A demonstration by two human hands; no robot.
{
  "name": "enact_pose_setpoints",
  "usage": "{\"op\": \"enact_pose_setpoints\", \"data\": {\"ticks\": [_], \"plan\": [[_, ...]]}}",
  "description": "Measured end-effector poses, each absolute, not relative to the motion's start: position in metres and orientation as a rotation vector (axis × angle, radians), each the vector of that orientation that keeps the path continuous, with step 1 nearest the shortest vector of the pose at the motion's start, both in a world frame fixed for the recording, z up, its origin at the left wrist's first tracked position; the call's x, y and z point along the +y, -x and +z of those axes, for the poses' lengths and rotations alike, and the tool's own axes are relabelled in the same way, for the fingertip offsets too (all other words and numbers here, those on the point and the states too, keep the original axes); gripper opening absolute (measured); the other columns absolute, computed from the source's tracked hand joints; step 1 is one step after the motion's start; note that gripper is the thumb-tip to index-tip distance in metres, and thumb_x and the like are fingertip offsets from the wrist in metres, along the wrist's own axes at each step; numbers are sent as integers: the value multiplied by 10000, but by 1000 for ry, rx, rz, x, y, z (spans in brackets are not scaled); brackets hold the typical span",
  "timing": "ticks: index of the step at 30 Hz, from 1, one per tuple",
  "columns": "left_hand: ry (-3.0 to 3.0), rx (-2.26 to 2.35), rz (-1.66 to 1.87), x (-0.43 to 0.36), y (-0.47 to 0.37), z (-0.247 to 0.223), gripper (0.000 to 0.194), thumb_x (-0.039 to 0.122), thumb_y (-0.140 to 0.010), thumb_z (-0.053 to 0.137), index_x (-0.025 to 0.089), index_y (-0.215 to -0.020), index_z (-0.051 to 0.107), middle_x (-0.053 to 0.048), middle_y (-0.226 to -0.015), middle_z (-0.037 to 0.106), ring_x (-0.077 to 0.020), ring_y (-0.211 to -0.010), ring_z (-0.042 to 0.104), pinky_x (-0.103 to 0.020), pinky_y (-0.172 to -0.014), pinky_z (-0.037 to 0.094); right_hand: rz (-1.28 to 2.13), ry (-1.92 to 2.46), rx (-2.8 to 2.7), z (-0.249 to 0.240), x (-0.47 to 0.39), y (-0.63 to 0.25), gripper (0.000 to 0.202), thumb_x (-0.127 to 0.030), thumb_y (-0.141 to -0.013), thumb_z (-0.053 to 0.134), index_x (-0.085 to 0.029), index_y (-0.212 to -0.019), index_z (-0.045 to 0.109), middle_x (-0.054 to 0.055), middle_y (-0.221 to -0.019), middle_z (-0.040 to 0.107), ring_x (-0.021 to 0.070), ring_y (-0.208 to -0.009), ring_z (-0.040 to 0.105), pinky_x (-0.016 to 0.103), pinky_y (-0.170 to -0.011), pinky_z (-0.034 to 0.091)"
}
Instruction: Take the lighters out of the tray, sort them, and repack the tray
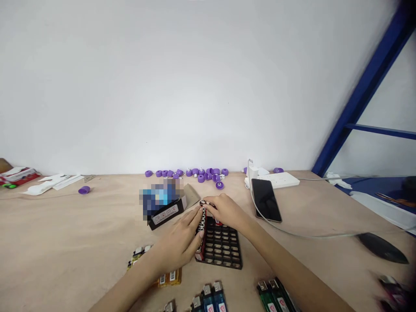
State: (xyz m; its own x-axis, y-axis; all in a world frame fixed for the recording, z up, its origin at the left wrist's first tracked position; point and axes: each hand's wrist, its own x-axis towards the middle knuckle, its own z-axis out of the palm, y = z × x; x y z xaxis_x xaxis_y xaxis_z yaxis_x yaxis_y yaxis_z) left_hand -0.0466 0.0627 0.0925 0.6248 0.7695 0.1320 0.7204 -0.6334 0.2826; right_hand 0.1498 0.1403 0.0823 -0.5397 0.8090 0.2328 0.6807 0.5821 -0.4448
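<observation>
A black grid tray point(224, 247) lies on the table in front of me, with a row of red lighters point(202, 221) standing along its left side, metal tops up. My left hand point(178, 242) rests against that row from the left, fingers stretched along it and thumb apart near its close end. At the far end of the row, my right hand point(224, 210) has its thumb and fingertips closed on a lighter point(203, 202), partly hidden by the fingers. Most of the tray's right-hand slots show as bare grid.
An opened black box point(167, 214) stands left of the tray. Yellow lighters point(173, 277), blue lighters point(212, 299) and green lighters point(274, 297) lie nearer me. Purple caps point(208, 175) line the wall. A phone point(266, 199), cable and power strip point(282, 180) are right.
</observation>
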Motion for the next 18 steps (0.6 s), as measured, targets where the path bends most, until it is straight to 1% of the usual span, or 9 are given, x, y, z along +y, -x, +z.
{"op": "enact_pose_setpoints", "data": {"ticks": [4,7,10,14,18], "plan": [[-2632,1258,357,63,46,87,552,327,-1032,266,75,-1522,236,-201,-1600,264,-276,-1486,225,-497,-1201,263,289,1299,-2511,89,136,-152,219,-244,-983,485,-184,-920,685,64,-819,723,191,-753,675,260,-648,416],[-2613,1280,358,63,46,84,555,335,-1033,261,73,-1521,233,-210,-1597,265,-281,-1482,237,-500,-1201,261,183,1394,-2557,92,131,-154,226,-294,-1000,489,-160,-969,668,46,-834,699,183,-757,667,310,-697,485],[-2604,1277,369,63,45,83,551,328,-1034,256,78,-1524,224,-205,-1595,274,-272,-1480,246,-487,-1202,268,108,1446,-2590,93,127,-153,239,-353,-1000,522,-152,-1022,649,23,-894,687,168,-791,665,365,-762,539],[-2594,1277,374,63,45,84,545,330,-1033,271,114,-1530,217,-180,-1596,288,-261,-1477,255,-475,-1204,273,79,1463,-2630,95,125,-148,241,-363,-986,558,-151,-1063,643,37,-974,687,176,-846,671,384,-792,556],[-2583,1288,362,63,45,85,562,338,-1027,273,89,-1529,228,-185,-1599,281,-257,-1477,256,-438,-1211,261,117,1445,-2655,96,123,-145,236,-346,-991,545,-154,-1095,636,43,-989,689,182,-861,673,391,-803,549]]}}
